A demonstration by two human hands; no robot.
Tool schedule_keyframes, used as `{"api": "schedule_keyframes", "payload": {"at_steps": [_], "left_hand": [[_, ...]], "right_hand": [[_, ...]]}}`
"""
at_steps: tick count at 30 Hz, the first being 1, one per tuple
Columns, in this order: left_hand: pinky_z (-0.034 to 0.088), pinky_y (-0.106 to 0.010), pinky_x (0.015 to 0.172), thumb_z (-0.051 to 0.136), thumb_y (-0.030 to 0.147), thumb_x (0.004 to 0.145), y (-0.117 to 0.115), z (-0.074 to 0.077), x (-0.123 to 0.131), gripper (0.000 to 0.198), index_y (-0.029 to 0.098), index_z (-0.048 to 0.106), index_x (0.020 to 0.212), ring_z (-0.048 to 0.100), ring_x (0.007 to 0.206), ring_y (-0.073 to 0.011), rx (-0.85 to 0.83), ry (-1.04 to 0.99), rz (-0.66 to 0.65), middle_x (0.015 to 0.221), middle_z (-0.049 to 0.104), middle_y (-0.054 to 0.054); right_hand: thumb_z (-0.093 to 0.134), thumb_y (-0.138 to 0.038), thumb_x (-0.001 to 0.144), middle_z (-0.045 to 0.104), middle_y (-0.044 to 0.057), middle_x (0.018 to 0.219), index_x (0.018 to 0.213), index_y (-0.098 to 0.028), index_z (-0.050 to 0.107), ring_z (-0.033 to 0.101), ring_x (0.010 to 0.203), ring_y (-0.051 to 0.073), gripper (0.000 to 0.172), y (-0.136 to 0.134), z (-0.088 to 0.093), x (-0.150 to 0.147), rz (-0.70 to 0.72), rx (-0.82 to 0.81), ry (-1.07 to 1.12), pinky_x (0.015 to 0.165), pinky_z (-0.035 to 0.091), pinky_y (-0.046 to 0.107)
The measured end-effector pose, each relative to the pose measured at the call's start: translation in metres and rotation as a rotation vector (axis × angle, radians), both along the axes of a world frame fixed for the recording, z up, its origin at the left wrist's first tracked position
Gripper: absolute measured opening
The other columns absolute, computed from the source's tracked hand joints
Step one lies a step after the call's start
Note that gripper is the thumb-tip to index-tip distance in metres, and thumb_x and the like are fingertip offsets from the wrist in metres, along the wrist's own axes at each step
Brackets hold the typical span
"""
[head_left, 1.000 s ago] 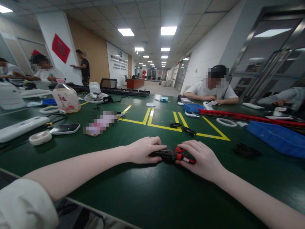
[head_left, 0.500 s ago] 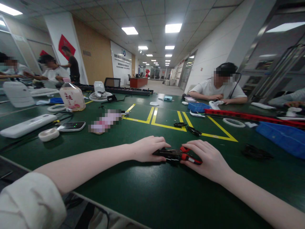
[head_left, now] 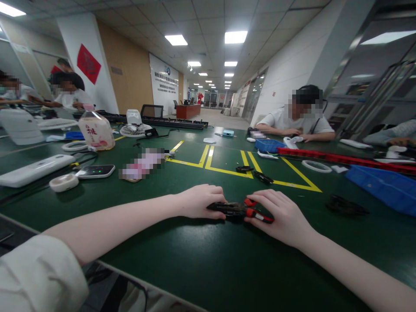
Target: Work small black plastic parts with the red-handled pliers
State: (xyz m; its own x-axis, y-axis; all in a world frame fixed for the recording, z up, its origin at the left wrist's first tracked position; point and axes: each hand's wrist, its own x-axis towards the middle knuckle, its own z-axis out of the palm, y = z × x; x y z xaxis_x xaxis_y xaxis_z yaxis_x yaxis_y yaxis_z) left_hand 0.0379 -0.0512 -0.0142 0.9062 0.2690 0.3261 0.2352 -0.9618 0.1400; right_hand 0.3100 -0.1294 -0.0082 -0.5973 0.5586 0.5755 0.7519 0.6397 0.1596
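My left hand [head_left: 202, 202] is closed, pinching a dark, slender black part [head_left: 221, 208] between thumb and fingers just above the green tabletop. From the other side, my right hand [head_left: 279, 215] grips pliers with red and black handles [head_left: 261, 215]. The handles are spread a little apart. Their head meets the black part between my hands, though dark on dark hides exactly where the jaws sit. Two similar small black pieces, one [head_left: 244, 169] and another [head_left: 263, 177], lie beyond my hands by the yellow tape.
Right of my hand lies a dark bundle of black parts [head_left: 347, 205], beside a blue bin [head_left: 383, 184]. A long red strip [head_left: 338, 156] crosses behind. On the left are a phone [head_left: 96, 171], a white case [head_left: 64, 183] and a drink bottle [head_left: 96, 130]. A co-worker [head_left: 299, 117] sits opposite.
The view has shifted slightly. My hands keep nearly the same pose on the black part and pliers. In the background at left, a standing person has moved behind a seated one.
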Motion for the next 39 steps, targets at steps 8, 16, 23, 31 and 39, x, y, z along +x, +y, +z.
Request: {"api": "schedule_keyframes", "payload": {"at_steps": [8,16,23,31,39], "left_hand": [[0.047,-0.029,0.08,0.068,0.043,0.089,0.002,-0.0012,0.0003,0.033,0.018,0.066,0.111,0.062,0.093,-0.0206,-0.039,0.003,-0.001,0.104,0.063,-0.007],[0.049,-0.027,0.079,0.07,0.041,0.087,-0.0013,0.0037,-0.0007,0.03,0.017,0.068,0.107,0.063,0.093,-0.019,-0.087,-0.004,0.011,0.105,0.063,-0.006],[0.049,-0.028,0.078,0.069,0.041,0.088,-0.0021,0.0045,-0.0009,0.029,0.017,0.067,0.104,0.063,0.092,-0.0198,-0.076,0.005,0.016,0.105,0.063,-0.006],[0.048,-0.03,0.08,0.066,0.043,0.089,-0.0011,0.0013,0.0003,0.032,0.016,0.066,0.105,0.061,0.093,-0.0213,-0.018,0.009,0.006,0.106,0.062,-0.008],[0.048,-0.031,0.081,0.064,0.043,0.091,-0.0012,0.0014,-0.0005,0.033,0.017,0.063,0.111,0.06,0.095,-0.0214,0.012,0.026,-0.004,0.108,0.062,-0.008]], "right_hand": [[0.069,-0.041,0.082,0.071,0.009,0.101,0.111,-0.02,0.062,0.067,0.089,0.024,0.037,0.0004,0.0004,-0.0011,0.003,-0.015,0.021,0.073,0.053,0.037],[0.068,-0.04,0.084,0.07,0.011,0.102,0.114,-0.018,0.059,0.066,0.09,0.025,0.037,-0.0001,0.0001,-0.0003,0.012,-0.001,-0.008,0.074,0.054,0.039],[0.07,-0.038,0.083,0.07,0.011,0.103,0.114,-0.018,0.059,0.066,0.091,0.025,0.038,0.0006,-0.0006,-0.0002,0.017,0.003,-0.008,0.075,0.054,0.039],[0.069,-0.04,0.083,0.071,0.01,0.103,0.113,-0.018,0.061,0.066,0.091,0.024,0.038,0.0005,-0.0004,-0.0007,0.01,-0.036,0.017,0.076,0.054,0.038],[0.07,-0.041,0.083,0.07,0.011,0.103,0.113,-0.017,0.061,0.066,0.091,0.024,0.04,0.0007,-0.0008,-0.0006,0.02,-0.029,-0.009,0.076,0.054,0.038]]}}
